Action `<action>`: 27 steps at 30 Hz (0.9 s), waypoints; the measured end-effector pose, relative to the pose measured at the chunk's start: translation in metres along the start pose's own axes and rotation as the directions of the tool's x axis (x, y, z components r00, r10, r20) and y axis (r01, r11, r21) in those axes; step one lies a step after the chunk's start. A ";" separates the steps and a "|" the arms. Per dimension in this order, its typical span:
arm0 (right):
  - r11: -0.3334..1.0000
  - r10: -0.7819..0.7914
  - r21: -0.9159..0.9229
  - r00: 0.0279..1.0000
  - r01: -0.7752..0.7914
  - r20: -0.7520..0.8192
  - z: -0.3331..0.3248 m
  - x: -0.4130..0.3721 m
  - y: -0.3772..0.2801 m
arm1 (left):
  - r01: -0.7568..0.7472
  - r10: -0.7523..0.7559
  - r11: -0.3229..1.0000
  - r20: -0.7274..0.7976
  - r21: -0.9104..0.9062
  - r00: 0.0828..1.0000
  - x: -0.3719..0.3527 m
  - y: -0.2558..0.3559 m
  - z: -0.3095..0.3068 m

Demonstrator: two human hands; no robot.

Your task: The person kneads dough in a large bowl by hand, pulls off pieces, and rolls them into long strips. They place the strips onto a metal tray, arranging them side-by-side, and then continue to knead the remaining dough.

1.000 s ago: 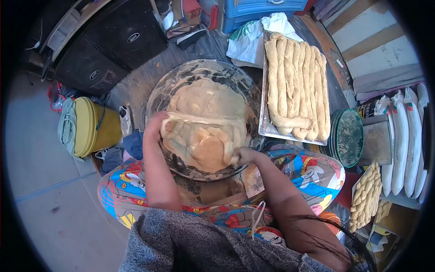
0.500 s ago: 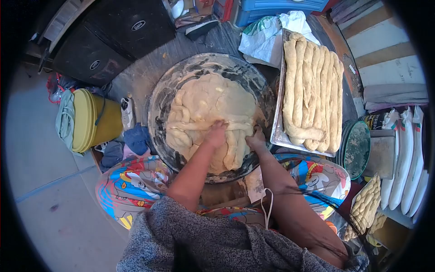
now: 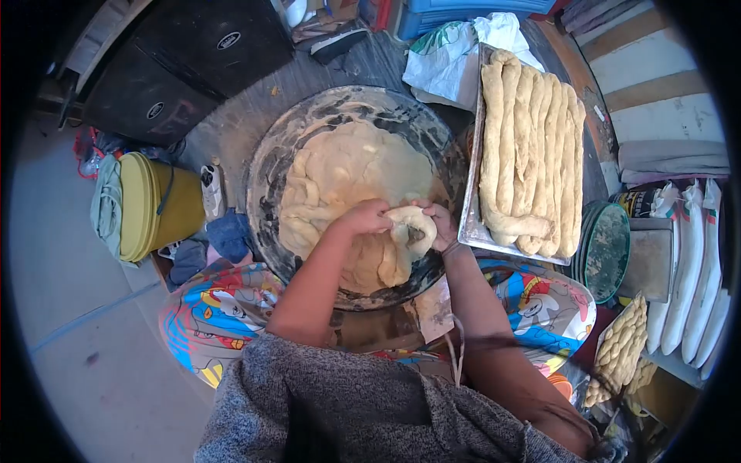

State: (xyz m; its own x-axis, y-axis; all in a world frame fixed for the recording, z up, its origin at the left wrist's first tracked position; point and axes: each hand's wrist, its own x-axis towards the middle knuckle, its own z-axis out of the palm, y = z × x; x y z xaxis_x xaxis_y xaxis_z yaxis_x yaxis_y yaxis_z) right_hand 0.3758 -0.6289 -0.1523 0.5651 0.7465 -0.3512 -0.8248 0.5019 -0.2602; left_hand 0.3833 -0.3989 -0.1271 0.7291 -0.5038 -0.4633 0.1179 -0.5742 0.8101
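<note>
A wide round dark basin [image 3: 266, 154] dusted with flour holds a large mass of dough [image 3: 363, 162]. Over the basin's lower right part, a thick dough strip [image 3: 417, 228] curves in a loop between my hands. My left hand [image 3: 369, 216] is closed on the strip's left side, and my right hand [image 3: 441, 224] grips its right side. The strip's lower part hangs down onto the dough in the basin. To the right of the basin, a metal tray [image 3: 472, 208] bears several long dough ropes [image 3: 532, 154] side by side.
At the left stands a yellow bucket [image 3: 143, 208] beside a shoe [image 3: 211, 191] and cloths. Black cabinets [image 3: 185, 69] are at the upper left. A white sack [image 3: 444, 65] lies behind the tray. Green-rimmed round containers [image 3: 606, 251] and a smaller dough tray [image 3: 621, 343] are at the right.
My hands have lifted part of the dough strip from the mass and bent it into a loop. Both hands are now closed on it, with the right hand slightly higher than before.
</note>
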 end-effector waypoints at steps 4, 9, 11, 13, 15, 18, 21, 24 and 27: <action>0.991 -0.108 -0.098 0.975 0.090 -0.195 0.050 0.018 -0.001 | 0.070 -0.116 0.930 -0.109 -0.362 0.987 -0.014 -0.011 -0.009; 0.337 -0.176 -0.916 0.941 -0.217 -0.288 0.022 0.026 0.025 | 0.103 -0.131 0.984 -0.197 -0.146 0.972 -0.041 0.007 -0.048; 0.291 -0.080 -0.907 0.937 -0.305 -0.341 0.035 0.027 0.031 | 0.071 -0.099 0.990 -0.233 -0.125 0.967 -0.056 0.023 -0.061; 0.332 -0.259 -0.923 0.922 -0.194 -0.287 0.041 0.037 0.033 | 0.049 -0.075 0.993 -0.257 -0.107 0.964 -0.074 0.045 -0.075; 0.354 -0.436 -0.932 0.868 -0.079 -0.239 0.051 0.044 0.028 | -0.023 -0.037 0.989 -0.392 -0.146 0.919 -0.091 0.067 -0.091; 0.283 -0.826 -0.940 0.546 0.189 -0.139 0.069 0.052 0.008 | -0.159 -0.113 0.885 -0.534 -0.438 0.838 -0.100 0.070 -0.106; 0.306 -0.856 -0.917 0.496 0.255 -0.147 0.042 0.056 -0.004 | 0.000 -0.162 0.933 -0.418 -0.361 0.894 -0.096 0.050 -0.106; 0.057 -0.710 -0.885 0.604 -0.462 -0.362 0.009 0.050 0.030 | 0.206 -0.267 0.947 -0.246 -0.248 0.932 -0.058 -0.051 -0.058; 0.019 -0.713 -0.791 0.546 -0.611 -0.439 -0.042 0.034 0.098 | 0.366 -0.323 0.923 -0.284 0.114 0.903 -0.048 -0.083 0.038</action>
State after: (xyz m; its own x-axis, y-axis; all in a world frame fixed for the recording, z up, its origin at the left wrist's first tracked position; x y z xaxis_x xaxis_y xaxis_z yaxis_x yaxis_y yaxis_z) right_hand 0.3148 -0.5727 -0.2271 0.9048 -0.1422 -0.4015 -0.3472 -0.7922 -0.5019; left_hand 0.3131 -0.3513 -0.1859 0.8117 -0.0859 -0.5778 0.2989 -0.7887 0.5372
